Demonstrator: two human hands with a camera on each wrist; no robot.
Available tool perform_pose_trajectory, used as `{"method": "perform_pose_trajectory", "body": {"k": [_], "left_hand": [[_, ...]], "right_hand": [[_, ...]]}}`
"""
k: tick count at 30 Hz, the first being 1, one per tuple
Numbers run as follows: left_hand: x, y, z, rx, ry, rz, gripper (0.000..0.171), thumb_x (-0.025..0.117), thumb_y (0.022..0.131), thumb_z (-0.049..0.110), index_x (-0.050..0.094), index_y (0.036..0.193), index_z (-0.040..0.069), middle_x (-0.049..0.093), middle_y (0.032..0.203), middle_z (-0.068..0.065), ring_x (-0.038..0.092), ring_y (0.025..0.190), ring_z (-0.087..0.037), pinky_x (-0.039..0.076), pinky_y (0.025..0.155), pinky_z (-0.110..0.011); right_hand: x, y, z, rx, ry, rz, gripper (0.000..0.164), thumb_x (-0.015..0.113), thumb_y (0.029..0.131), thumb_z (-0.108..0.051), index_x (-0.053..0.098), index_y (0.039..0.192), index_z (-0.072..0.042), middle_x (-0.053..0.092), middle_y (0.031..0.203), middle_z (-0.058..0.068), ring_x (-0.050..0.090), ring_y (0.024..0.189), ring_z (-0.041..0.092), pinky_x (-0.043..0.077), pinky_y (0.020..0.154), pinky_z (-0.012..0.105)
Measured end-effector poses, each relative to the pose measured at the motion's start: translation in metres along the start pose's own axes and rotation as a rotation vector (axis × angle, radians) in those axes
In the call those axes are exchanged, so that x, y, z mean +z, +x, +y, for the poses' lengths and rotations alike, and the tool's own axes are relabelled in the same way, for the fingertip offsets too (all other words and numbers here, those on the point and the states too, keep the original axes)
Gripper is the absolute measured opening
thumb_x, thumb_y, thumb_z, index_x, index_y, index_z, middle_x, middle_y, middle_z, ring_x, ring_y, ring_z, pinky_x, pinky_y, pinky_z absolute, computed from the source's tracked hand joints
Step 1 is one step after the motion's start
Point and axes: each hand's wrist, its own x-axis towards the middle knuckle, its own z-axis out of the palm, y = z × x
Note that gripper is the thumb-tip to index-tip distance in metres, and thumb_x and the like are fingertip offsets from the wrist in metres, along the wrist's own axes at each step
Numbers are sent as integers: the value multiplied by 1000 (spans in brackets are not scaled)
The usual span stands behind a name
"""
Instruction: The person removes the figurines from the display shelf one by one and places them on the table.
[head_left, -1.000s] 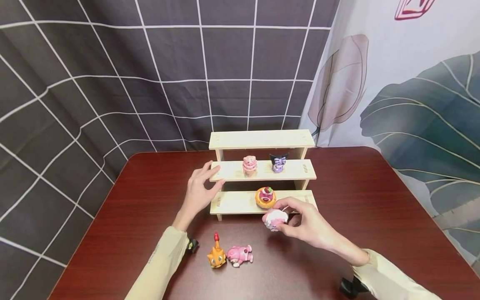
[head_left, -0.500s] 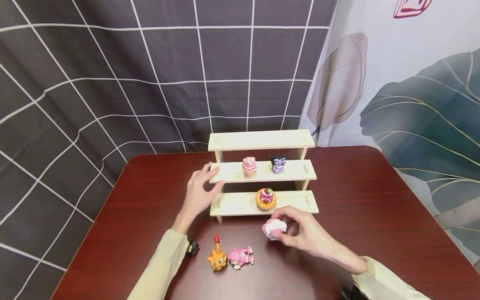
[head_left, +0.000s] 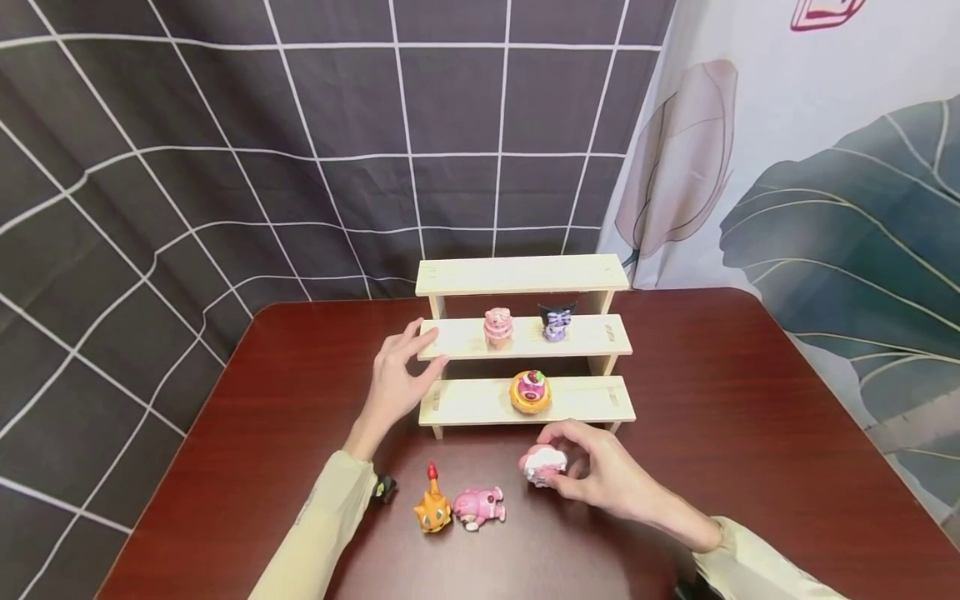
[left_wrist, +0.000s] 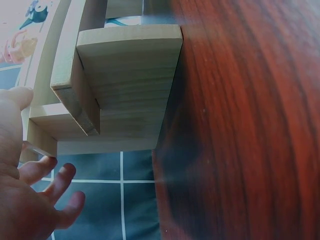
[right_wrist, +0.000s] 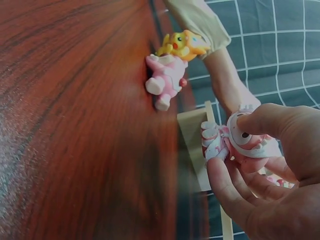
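Pinching pink-white figurine (head_left: 544,465) between tips of right fingers (right_wrist: 225,185); left fingers (left_wrist: 37,170) holding wooden shelf (head_left: 527,338).

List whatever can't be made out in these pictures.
Right wrist view: part of the face of the pink-and-white figurine, covered by the right hand.
Left wrist view: the rest of the left hand, cut off by the left edge.
Head view: the dark object by the right sleeve, cut off by the bottom edge.

Shelf (head_left: 527,337) from above and from both wrists
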Motion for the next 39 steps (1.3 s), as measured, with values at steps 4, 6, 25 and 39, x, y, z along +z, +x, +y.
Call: {"method": "perform_pose_trajectory", "body": {"k": [4, 6, 25, 39], "left_hand": [[0, 1, 0, -2, -4, -9, 45, 82, 84, 18, 70, 127, 7, 57, 140, -16, 56, 110, -36, 46, 84, -51], [0, 1, 0, -6, -3, -13, 46, 82, 84, 18, 70, 127, 7, 57, 140, -15, 56, 110, -36, 46, 84, -51], [-1, 3, 2, -4, -1, -16, 44, 81, 85, 18, 70, 126, 6, 57, 140, -17, 56, 111, -36, 45, 85, -51], [-1, 1, 1, -17, -1, -15, 43, 81, 85, 18, 71, 126, 8, 57, 140, -16, 56, 110, -35, 46, 84, -50]], "right_hand": [[2, -1, 2, -11, 9, 2, 41, 80, 78, 7, 60, 113, -5, 63, 95, 5, 62, 66, 5, 54, 55, 27], [3, -1, 2, -15, 13, 2, 42, 80, 77, 8, 60, 112, -5, 63, 95, 5, 62, 67, 6, 54, 56, 27], [15, -3, 8, -4, 23, -12, 41, 81, 78, 5, 60, 111, -6, 65, 92, 4, 63, 70, 6, 55, 56, 28], [24, -5, 12, -27, 35, -25, 41, 81, 76, 6, 60, 111, -4, 65, 92, 5, 64, 73, 12, 55, 57, 27]]}}
